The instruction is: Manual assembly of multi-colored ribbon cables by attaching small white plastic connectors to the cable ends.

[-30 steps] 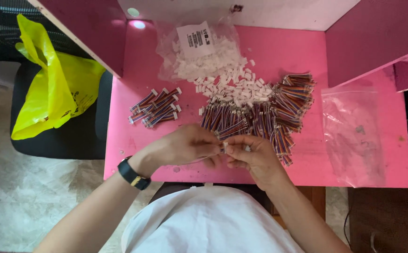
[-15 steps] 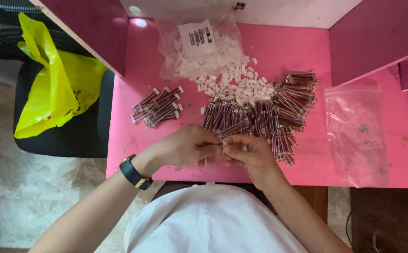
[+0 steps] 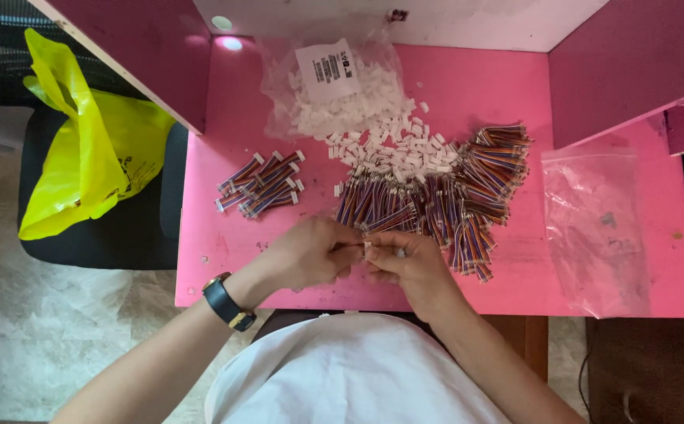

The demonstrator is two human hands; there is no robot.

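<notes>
While both hands' fingers (image 3: pixel 357 250) pinch a small wire piece (image 3: pixel 367 248), clear bag (image 3: pixel 342 86) holding white connectors (image 3: pixel 357 110), second clear bag (image 3: pixel 593 228) flat.

Yellow plastic bag (image 3: pixel 82 149) on black chair (image 3: pixel 133 228) left of pink table (image 3: pixel 515 290); empty clear bag (image 3: pixel 597 228) on table's right; marble floor (image 3: pixel 27 345).

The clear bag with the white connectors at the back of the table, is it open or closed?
Open. White connectors spill from the clear bag's mouth onto the pink table.
</notes>
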